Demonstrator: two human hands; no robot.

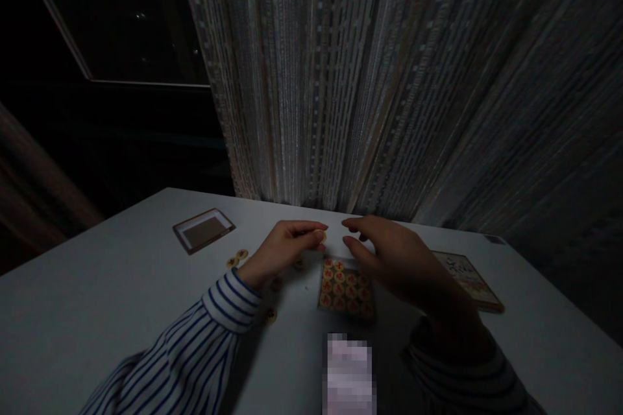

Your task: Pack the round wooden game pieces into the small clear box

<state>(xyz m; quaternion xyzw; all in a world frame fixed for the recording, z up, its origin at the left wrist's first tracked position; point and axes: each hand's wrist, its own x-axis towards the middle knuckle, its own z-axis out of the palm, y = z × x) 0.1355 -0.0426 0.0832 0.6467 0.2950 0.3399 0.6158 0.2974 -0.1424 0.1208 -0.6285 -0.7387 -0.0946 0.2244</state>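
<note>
My left hand point(285, 248) pinches a round xiangqi piece point(321, 236) between thumb and fingertips, above the table. Facing it, my right hand point(389, 256) hovers with thumb and fingers apart, nothing visible between them. Below the hands lies a shallow square box point(319, 301), holding rows of round pieces with red characters point(339, 290); my right hand hides its upper right corner. Several loose pieces with dark characters lie left of the box, among them one piece point(271, 316) near my left cuff and another piece point(242, 253) beyond my wrist.
On the white table point(121, 285), a shallow brown-edged tray or lid point(204, 231) lies at the back left. A flat printed panel point(467, 279) rests at right, partly behind my right arm. A pixelated object point(349, 376) is at the bottom. A string curtain point(311, 78) hangs behind.
</note>
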